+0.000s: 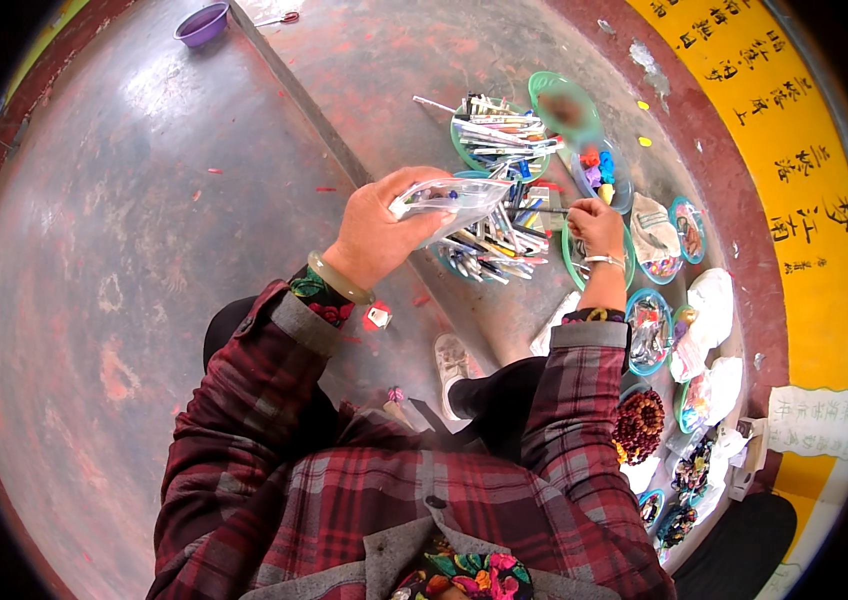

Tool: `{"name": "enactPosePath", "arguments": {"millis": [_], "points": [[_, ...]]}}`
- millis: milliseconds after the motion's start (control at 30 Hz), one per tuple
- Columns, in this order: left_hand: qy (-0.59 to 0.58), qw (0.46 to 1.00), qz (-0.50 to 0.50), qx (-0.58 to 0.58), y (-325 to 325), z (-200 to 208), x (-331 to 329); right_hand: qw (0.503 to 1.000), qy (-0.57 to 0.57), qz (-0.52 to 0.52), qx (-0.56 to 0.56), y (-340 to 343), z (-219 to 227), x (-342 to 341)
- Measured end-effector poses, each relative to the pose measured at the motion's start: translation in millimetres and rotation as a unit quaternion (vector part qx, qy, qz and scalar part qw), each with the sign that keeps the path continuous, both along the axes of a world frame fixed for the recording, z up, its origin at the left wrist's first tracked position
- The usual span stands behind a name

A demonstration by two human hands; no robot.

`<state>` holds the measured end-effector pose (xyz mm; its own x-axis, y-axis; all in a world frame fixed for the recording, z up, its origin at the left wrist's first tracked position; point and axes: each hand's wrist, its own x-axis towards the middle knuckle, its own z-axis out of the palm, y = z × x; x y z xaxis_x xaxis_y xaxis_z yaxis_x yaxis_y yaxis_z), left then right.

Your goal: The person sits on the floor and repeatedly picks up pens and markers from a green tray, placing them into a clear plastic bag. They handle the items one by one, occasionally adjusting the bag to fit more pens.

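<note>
My left hand (391, 228) grips a clear plastic bag (466, 203), tilted with its far end toward the right; some small dark and blue things show through it. To the right, my right hand (596, 229) pinches a thin dark pen (541, 210), which points left toward the bag. Below and partly behind the bag lies a heap of pens (499, 248) in a basket mostly hidden under them. Farther off, a green basket (457, 147) holds another pile of pens and markers, mostly white.
Beneath my right hand stands a green basket (572, 262). Several more baskets line the right side, including a blue one (632, 318) and one with dark red beads (641, 425). A purple basin (202, 26) sits far left. A white shoe (452, 362) is on the floor.
</note>
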<state>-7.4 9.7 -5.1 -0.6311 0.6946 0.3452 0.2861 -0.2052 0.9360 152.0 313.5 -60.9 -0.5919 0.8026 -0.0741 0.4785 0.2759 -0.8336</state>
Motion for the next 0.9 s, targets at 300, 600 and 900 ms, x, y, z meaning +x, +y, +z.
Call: {"name": "enactPosePath", "arguments": {"millis": [300, 600, 900], "points": [[0.01, 1.0, -0.014, -0.018, 1, 0, 0, 0.906, 0.35, 0.035, -0.234, -29, 59, 10], [-0.005, 0.999, -0.026, -0.021, 1, 0, 1, 0.755, 0.565, -0.005, -0.331, -37, 69, 4], [0.004, 1.0, -0.025, -0.014, 1, -1, -2, 0.766, 0.327, 0.07, -0.549, -83, 45, -31]]}}
